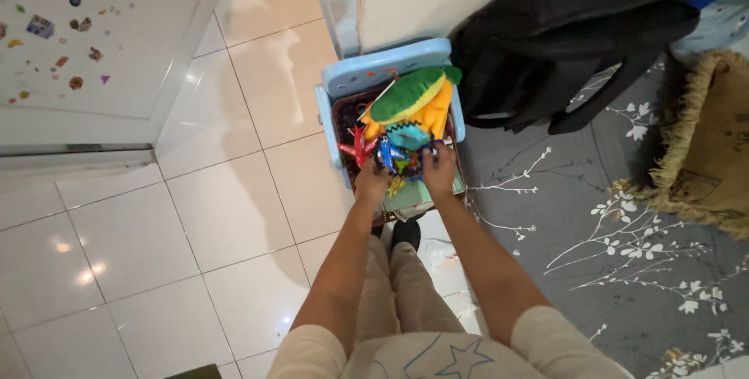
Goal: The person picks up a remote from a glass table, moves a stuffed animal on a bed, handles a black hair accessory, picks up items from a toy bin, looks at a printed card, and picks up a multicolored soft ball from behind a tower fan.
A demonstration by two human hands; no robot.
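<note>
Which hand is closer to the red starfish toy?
Left. The left hand sits just below the red starfish toy, almost touching it. The right hand is farther off, on the other side of the toy basket.

Small multicoloured stickers (58, 32) scattered across the white door panel (117, 75) at my ten o'clock. No packages, signs or screens anywhere I can see.

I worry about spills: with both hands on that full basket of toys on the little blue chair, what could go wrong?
The green and yellow plush toy lies heaped above the basket rim and might tumble out. The red toy juts over the left edge. The blue chair looks small, so the load could tip if the left hand or right hand pulls unevenly.
</note>
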